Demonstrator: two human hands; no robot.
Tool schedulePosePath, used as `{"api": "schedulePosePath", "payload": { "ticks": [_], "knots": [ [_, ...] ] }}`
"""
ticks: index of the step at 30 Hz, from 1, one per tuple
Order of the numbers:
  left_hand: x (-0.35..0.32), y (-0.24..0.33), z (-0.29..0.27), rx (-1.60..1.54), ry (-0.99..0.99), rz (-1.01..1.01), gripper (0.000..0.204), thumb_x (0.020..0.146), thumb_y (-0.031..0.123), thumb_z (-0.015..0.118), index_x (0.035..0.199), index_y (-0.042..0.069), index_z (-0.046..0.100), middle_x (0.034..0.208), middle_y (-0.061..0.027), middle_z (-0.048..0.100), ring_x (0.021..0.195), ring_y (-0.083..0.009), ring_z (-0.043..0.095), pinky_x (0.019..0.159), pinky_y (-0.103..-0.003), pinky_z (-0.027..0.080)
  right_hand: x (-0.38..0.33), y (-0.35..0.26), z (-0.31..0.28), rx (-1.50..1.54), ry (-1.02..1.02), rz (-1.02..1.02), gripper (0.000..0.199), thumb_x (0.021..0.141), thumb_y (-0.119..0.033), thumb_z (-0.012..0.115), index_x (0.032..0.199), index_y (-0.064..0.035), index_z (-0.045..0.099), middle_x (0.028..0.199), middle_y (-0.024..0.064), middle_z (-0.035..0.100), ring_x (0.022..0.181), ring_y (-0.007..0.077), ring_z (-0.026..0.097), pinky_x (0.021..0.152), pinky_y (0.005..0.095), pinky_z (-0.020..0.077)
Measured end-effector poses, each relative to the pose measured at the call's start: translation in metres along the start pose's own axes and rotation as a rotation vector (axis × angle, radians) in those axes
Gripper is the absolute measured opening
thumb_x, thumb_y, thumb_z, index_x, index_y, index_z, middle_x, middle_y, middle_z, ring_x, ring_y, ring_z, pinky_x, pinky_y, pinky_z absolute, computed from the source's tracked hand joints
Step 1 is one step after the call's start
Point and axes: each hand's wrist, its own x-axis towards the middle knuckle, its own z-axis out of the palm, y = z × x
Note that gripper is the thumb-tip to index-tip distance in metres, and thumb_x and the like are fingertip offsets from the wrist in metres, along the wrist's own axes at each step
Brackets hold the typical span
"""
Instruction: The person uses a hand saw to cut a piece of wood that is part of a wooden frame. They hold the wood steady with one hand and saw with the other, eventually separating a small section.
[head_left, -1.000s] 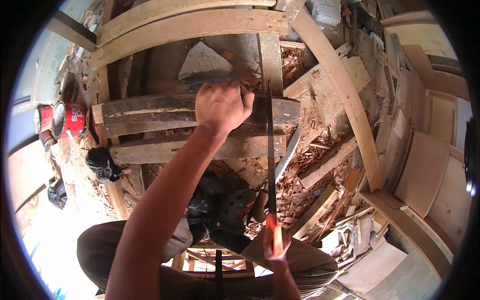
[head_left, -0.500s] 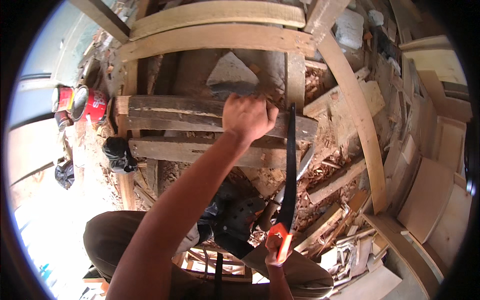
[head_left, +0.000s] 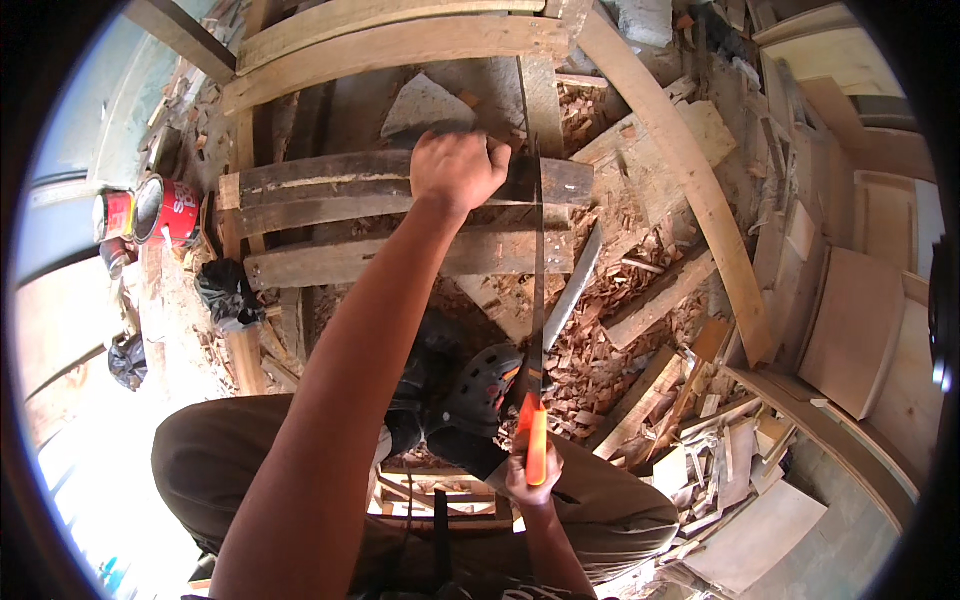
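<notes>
My left hand [head_left: 455,170] is closed over a dark, weathered wooden beam [head_left: 320,172] that lies crosswise on a wooden frame. Its fingers curl over the far side and are partly hidden. In my right hand [head_left: 530,480], low in the picture, is the orange handle of a handsaw [head_left: 540,300]. The long dark blade points away from me, almost edge-on, and crosses the beam to the right of my left hand, near the beam's right end. Whether the teeth sit in a cut cannot be made out. Another grey-brown board [head_left: 400,258] lies nearer to me, parallel to the beam.
Two pale planks [head_left: 400,50] span the frame's far side. A long board [head_left: 680,170] slants down on the right, above wood chips and offcuts [head_left: 620,400]. Red cans [head_left: 180,212] and a black plastic bag [head_left: 228,293] are at left. A dark clog [head_left: 488,385] is below the boards.
The view has shifted, so the boards appear higher and further left. The saw's blade has turned more edge-on and reaches a little further past the beam. My left hand keeps its hold.
</notes>
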Motion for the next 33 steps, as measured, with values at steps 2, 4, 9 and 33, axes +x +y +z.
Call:
{"api": "schedulePosePath", "payload": {
  "ticks": [2,4,9,33],
  "knots": [
    [0.002,0.002,-0.008,0.011,-0.104,-0.036,0.045,0.095,0.046,0.050,0.089,0.011,0.077,0.090,-0.0163,0.076,0.089,-0.0311,0.073,0.099,-0.043,0.049,0.008,0.023,-0.002,0.026,-0.056,0.031,0.028,0.094,-0.032,0.062,0.090,-0.0050,0.064,0.073,0.0117,0.064,0.057,0.0279,0.065,0.055,0.0369,0.0509],
    [0.012,0.006,-0.013,0.009,-0.101,-0.043,0.044,0.095,0.046,0.051,0.089,0.010,0.077,0.091,-0.0168,0.076,0.090,-0.0315,0.073,0.101,-0.044,0.048,0.042,0.022,0.012,-0.052,0.075,-0.003,0.044,0.097,-0.038,0.056,0.114,-0.0012,0.071,0.084,0.0142,0.074,0.056,0.0256,0.067,0.054,0.0351,0.0530],
    [0.000,0.007,-0.009,-0.027,-0.076,-0.002,0.047,0.095,0.047,0.048,0.089,0.011,0.078,0.092,-0.0177,0.076,0.092,-0.0322,0.073,0.107,-0.046,0.045,0.172,0.042,0.080,0.319,0.174,-0.034,0.005,0.085,-0.004,0.068,0.088,-0.0007,0.069,0.061,0.0025,0.059,0.051,0.0112,0.058,0.049,0.0285,0.0419],
    [0.001,0.013,-0.003,0.013,-0.025,0.080,0.040,0.094,0.039,0.051,0.083,0.011,0.076,0.084,-0.0159,0.075,0.079,-0.0297,0.073,0.089,-0.042,0.051,0.112,0.026,0.032,0.100,0.118,-0.008,0.019,0.096,-0.010,0.058,0.108,0.0015,0.068,0.079,0.0088,0.069,0.060,0.0132,0.062,0.054,0.0313,0.0494]
  ]
}}
